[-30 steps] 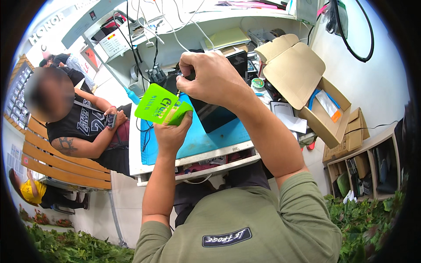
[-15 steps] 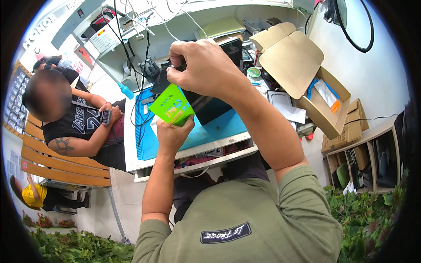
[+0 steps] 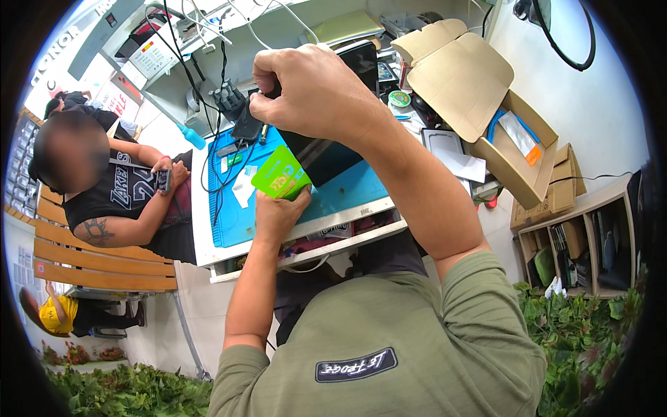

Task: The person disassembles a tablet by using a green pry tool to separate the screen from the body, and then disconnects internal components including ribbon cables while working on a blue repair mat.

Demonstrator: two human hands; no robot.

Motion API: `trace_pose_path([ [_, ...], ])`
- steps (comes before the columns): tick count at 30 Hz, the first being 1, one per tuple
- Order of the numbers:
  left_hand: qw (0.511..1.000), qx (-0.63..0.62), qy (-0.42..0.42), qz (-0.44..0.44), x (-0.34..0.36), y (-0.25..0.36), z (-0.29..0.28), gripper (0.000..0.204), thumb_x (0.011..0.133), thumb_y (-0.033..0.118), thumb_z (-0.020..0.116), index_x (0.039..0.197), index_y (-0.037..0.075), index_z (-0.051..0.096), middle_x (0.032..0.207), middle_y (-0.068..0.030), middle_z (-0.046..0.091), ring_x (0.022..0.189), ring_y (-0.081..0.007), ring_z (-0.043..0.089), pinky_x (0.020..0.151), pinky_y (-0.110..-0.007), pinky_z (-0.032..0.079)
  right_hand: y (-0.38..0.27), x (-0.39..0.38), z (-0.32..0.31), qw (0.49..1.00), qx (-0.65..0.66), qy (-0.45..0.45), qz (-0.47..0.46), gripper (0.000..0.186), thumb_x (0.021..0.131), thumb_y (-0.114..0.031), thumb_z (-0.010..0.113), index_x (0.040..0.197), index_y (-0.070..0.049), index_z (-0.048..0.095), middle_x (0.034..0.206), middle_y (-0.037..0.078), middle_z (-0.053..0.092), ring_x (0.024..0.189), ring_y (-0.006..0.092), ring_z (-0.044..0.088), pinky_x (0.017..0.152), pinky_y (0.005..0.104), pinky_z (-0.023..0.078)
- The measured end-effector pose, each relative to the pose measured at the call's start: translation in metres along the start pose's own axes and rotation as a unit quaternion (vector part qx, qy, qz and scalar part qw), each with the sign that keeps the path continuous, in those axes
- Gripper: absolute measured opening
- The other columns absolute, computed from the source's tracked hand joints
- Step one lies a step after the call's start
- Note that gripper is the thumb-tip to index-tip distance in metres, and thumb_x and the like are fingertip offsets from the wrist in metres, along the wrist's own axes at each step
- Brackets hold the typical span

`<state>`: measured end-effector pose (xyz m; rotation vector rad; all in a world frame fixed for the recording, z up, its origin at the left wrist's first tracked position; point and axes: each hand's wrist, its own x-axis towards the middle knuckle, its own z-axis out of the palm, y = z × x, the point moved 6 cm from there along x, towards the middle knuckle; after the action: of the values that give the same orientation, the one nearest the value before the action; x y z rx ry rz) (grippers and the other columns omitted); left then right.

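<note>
In my left hand (image 3: 279,214) a flat green packet (image 3: 281,174) with yellow and white print is held upright, thumb on one side and fingers on the other. Above it and farther off, my right hand (image 3: 313,87) is raised with thumb and forefinger curled together; what they pinch, if anything, cannot be made out. Under my right wrist a large black panel with a glossy surface (image 3: 337,163) lies partly hidden. White paper scraps (image 3: 243,187) and a dark phone-like slab (image 3: 249,125) rest left of the packet on the blue work mat (image 3: 361,191).
An open cardboard box (image 3: 517,163) with a blue cable and a white-and-orange packet stands at the right. Cables hang over the table's far left. A seated person (image 3: 125,184) holding a phone is close at the left. A half-open drawer (image 3: 326,243) runs along the near edge.
The green packet has moved slightly right and down, away from my right hand. My right hand has shifted a little left and up. More of the paper scraps and dark slab shows.
</note>
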<state>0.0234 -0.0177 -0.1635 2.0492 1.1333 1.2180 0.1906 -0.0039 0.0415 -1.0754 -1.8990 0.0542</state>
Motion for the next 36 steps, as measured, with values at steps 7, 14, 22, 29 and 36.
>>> trace_pose_path([
  [7,0.997,0.018,-0.054,-0.055,-0.001,0.002,0.001,0.018,0.087,0.01,0.088,0.099,0.002,0.077,0.095,-0.0086,0.08,0.083,-0.0205,0.075,0.079,-0.034,0.058,0.001,0.001,0.001,1.0,-0.021,-0.011,-0.004,0.027,0.084,-0.031,0.075,0.094,-0.007,0.08,0.084,0.013,0.08,0.085,0.0341,0.079,0.092,0.0497,0.055],
  [14,0.994,-0.046,-0.077,-0.057,-0.005,-0.011,0.003,0.02,0.09,0.005,0.088,0.105,0.002,0.075,0.097,-0.0061,0.08,0.085,-0.0153,0.074,0.079,-0.033,0.058,0.001,0.001,0.001,1.0,-0.003,0.005,-0.008,0.025,0.084,-0.028,0.075,0.088,-0.003,0.073,0.079,0.017,0.075,0.081,0.0374,0.075,0.085,0.0467,0.057],
  [22,0.995,-0.023,-0.07,-0.061,-0.004,-0.011,0.007,0.023,0.09,0.007,0.089,0.106,0.002,0.074,0.098,-0.0062,0.079,0.087,-0.0152,0.074,0.081,-0.033,0.059,0.002,-0.001,0.001,1.0,0.001,0.01,-0.01,0.024,0.083,-0.026,0.074,0.087,-0.002,0.073,0.079,0.017,0.075,0.081,0.0374,0.075,0.085,0.0462,0.056],
  [29,0.995,-0.054,-0.052,-0.063,-0.002,-0.009,-0.001,0.02,0.09,0.008,0.089,0.105,0.001,0.076,0.096,-0.0062,0.079,0.086,-0.0145,0.073,0.08,-0.032,0.057,-0.001,0.001,-0.001,1.0,0.009,-0.016,0.007,0.021,0.082,-0.025,0.072,0.088,-0.005,0.077,0.082,0.015,0.079,0.084,0.0367,0.077,0.09,0.0491,0.054],
  [36,0.998,-0.049,0.012,0.033,0.024,0.03,-0.039,0.012,0.092,0.003,0.085,0.102,0.0,0.078,0.092,-0.0026,0.075,0.079,-0.0133,0.069,0.073,-0.03,0.055,-0.008,0.002,-0.005,0.998,0.056,0.004,0.015,0.021,0.082,-0.023,0.072,0.081,-0.002,0.072,0.072,0.017,0.072,0.074,0.0385,0.074,0.077,0.0462,0.057],
])
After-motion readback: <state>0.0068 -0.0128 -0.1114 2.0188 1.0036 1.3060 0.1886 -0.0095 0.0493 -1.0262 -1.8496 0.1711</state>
